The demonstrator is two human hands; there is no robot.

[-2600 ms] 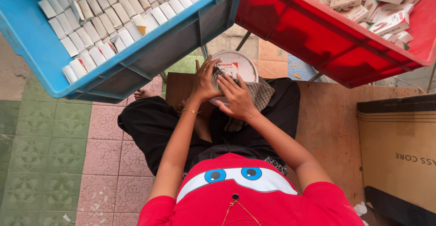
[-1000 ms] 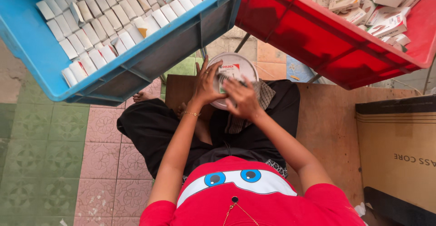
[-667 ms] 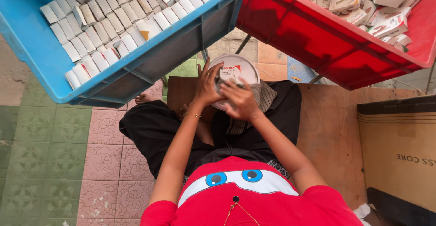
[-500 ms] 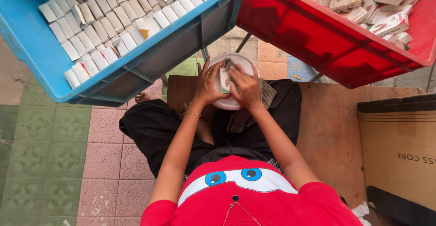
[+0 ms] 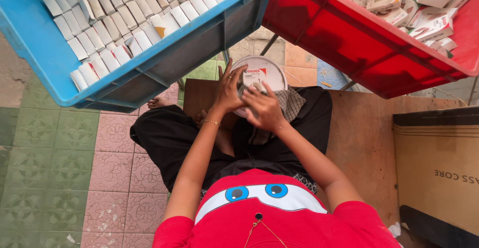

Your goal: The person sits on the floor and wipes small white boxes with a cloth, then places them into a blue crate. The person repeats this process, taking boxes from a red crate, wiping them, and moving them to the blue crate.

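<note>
White round lid (image 5: 267,74) | red-printed label | left hand (image 5: 228,89), right hand (image 5: 264,109) fingers gripping it

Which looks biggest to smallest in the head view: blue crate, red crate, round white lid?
1. Blue crate and red crate: look alike, both cropped, so no ranking.
2. Round white lid, clearly smallest, partly hidden by both hands.
</note>
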